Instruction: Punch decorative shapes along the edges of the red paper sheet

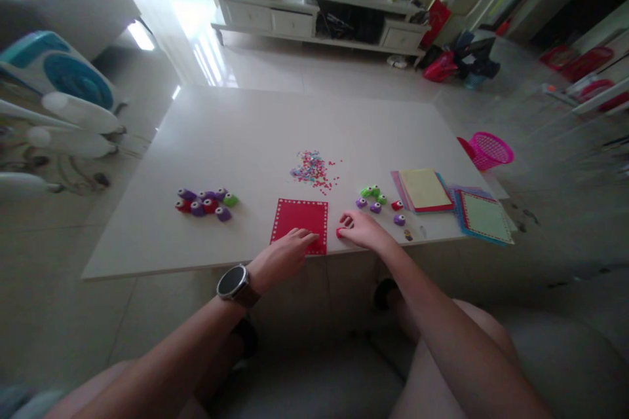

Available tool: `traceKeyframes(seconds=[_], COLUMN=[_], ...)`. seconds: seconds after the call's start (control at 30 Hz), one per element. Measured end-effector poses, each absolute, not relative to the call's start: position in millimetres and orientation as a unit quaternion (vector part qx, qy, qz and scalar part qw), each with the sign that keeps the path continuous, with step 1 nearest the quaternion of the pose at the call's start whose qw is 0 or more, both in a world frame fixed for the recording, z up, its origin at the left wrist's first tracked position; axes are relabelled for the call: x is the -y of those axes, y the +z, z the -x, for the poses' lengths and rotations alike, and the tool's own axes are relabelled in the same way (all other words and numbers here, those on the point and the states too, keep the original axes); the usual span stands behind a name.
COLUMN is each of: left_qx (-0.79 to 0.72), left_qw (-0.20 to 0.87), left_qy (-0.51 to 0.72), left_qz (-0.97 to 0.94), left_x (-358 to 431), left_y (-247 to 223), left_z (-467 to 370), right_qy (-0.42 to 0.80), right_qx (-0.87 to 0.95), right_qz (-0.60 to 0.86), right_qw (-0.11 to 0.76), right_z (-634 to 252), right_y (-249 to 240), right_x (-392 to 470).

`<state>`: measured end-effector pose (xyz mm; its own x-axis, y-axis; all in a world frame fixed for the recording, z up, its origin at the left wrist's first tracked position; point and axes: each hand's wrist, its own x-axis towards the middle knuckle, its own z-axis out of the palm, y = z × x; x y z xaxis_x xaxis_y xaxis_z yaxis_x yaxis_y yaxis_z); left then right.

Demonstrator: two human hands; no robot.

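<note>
A red card with a border of small pale shapes lies at the table's near edge. My left hand rests on its lower part, fingers stretched out and holding nothing. Just right of the card, my right hand has its fingers closed on a small red craft punch, mostly hidden by them. Beyond that hand sit several green, purple and red craft punches. Another cluster of purple, red and green craft punches lies left of the card.
Loose colourful paper bits are scattered mid-table. To the right lie a stack of coloured paper and a pile of bordered cards. A pink basket stands past the table's right edge.
</note>
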<state>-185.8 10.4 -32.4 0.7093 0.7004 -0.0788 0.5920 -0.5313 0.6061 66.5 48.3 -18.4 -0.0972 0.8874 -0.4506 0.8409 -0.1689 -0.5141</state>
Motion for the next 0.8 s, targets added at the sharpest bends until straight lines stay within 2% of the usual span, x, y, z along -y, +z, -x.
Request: traceKeyframes(seconds=[0.23, 0.5, 0.67, 0.8], left_qx=[-0.37, -0.38, -0.39, -0.391], left_qw=[0.313, 0.3, 0.297, 0.299], left_qy=[0.066, 0.05, 0.052, 0.047], left_qz=[-0.872, -0.873, -0.87, -0.869], left_x=[-9.9, -8.5, -8.2, -8.7], left_y=[-29.5, -25.2, -25.1, -24.0], left_z=[181.9, 181.4, 180.1, 179.8], right_qy=[0.27, 0.171, 0.23, 0.279], right_qx=[0.75, 0.74, 0.746, 0.73], right_qz=[0.604, 0.646, 0.624, 0.623], right_qw=[-0.001, -0.076, -0.02, -0.035], right_z=[-71.9, -87.4, -76.9, -69.0], right_y=[-21.0, -7.1, -7.8, -12.4], right_x=[-38.9, -42.5, -40.4, -37.5])
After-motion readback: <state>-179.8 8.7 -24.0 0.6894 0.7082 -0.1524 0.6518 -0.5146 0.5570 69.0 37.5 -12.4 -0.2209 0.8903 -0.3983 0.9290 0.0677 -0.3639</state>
